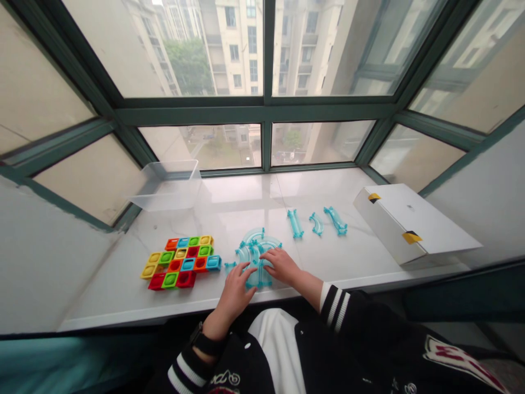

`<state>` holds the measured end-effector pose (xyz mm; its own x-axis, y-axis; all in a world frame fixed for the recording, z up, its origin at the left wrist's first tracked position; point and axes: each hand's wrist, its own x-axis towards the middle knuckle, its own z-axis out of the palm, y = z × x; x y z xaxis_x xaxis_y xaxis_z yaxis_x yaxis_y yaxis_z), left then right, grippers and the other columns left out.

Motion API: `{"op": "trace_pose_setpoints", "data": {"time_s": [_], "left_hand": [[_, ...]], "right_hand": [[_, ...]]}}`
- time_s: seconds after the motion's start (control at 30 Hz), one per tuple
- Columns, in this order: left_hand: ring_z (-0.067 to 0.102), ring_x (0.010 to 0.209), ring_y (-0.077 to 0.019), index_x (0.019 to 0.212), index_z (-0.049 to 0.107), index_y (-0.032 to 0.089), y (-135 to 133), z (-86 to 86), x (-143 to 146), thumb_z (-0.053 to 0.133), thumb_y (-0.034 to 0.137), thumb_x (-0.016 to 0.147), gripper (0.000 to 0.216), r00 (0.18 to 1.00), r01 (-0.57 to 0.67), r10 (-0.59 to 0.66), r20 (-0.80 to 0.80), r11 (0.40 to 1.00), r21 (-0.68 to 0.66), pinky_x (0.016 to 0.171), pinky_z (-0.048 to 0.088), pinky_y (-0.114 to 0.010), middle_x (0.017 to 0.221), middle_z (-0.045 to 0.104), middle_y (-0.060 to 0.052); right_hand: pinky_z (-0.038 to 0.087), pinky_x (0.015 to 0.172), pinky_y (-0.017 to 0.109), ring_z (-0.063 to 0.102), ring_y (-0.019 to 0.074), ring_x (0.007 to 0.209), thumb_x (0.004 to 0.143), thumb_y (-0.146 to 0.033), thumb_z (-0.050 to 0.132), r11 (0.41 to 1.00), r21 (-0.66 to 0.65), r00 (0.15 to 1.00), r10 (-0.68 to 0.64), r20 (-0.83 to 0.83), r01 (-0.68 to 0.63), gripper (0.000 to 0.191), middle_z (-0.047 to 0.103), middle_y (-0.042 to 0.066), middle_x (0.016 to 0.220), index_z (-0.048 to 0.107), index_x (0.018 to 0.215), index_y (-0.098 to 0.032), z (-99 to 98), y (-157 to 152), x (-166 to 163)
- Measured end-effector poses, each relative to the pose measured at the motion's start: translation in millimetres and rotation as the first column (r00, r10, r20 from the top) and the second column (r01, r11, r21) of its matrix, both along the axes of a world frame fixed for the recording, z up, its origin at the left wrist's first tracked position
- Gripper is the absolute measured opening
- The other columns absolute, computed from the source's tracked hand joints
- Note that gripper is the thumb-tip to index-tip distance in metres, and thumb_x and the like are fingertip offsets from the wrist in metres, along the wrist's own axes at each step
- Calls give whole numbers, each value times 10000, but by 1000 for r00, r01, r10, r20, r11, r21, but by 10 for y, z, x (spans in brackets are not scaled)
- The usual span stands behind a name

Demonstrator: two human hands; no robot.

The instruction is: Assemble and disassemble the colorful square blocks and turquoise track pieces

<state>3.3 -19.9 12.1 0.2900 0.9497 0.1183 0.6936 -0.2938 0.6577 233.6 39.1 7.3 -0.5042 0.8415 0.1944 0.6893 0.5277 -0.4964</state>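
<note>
A cluster of translucent blue toy track pieces, some curved and some straight, lies near the sill's front edge. My left hand is at its left side, fingers apart, the tips by the straight pieces. From the right, my right hand reaches over the cluster with its fingers spread and slightly bent, touching or just above it. I make out nothing gripped in either hand. One small blue piece lies just left of the cluster.
Colourful square blocks stand in rows at the left. Behind them is a clear plastic bin. Farther right lie a straight track, a short curve and a sloped track. A white box stands at the right, below the windows.
</note>
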Motion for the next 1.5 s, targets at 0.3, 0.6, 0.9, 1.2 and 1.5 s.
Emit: {"op": "trace_pose_setpoints", "data": {"time_s": [0.3, 0.6, 0.9, 1.2, 1.5], "left_hand": [[554, 1396, -358, 1269, 723, 291, -17, -92, -3, 790, 97, 738, 569, 990, 31, -26, -141, 999, 31, 1181, 447, -564, 1510, 597, -106], [581, 1361, -354, 1230, 743, 267, -13, 0, 17, 752, 140, 795, 453, 991, -5, 8, -133, 1000, 26, 1164, 450, -575, 1474, 633, -112], [655, 1265, -253, 1248, 705, 228, 59, 252, 512, 771, 354, 892, 384, 635, 85, 241, 734, 922, -377, 1079, 551, -409, 1362, 692, -113], [259, 449, -32, 1234, 655, 257, 192, 380, 1037, 561, 540, 1024, 365, 460, 447, 281, 842, 747, -493, 364, 211, -129, 898, 644, -9], [693, 808, -181, 1277, 682, 278, 48, 362, 1241, 554, 277, 1027, 281, 879, 476, -477, 11, 879, 28, 767, 557, -297, 996, 735, -61]], "right_hand": [[557, 898, 370, 700, 222, 1007, 855, -194, 738, 969, -246, 899, -89, -430, -21, 245, 727, 37, 1072, 703, 1093, -244, -76, 6, 41], [579, 880, 371, 696, 211, 958, 875, -310, 676, 910, -409, 730, -235, -642, -67, 203, 715, 35, 1038, 671, 1066, -242, -9, 0, 149], [598, 834, 356, 684, 188, 886, 839, -204, 642, 971, -196, 763, -232, -604, 140, 246, 705, 40, 1041, 686, 1077, -242, 175, -148, 450], [583, 836, 352, 649, 190, 859, 851, -186, 598, 922, -101, 698, -350, -624, 373, 278, 680, 38, 1005, 669, 1113, -242, 216, -169, 889], [629, 880, 409, 711, 231, 932, 899, -344, 665, 788, -118, 586, -540, -604, 605, 236, 717, 81, 1074, 668, 1108, -233, 57, -118, 1581]]}}
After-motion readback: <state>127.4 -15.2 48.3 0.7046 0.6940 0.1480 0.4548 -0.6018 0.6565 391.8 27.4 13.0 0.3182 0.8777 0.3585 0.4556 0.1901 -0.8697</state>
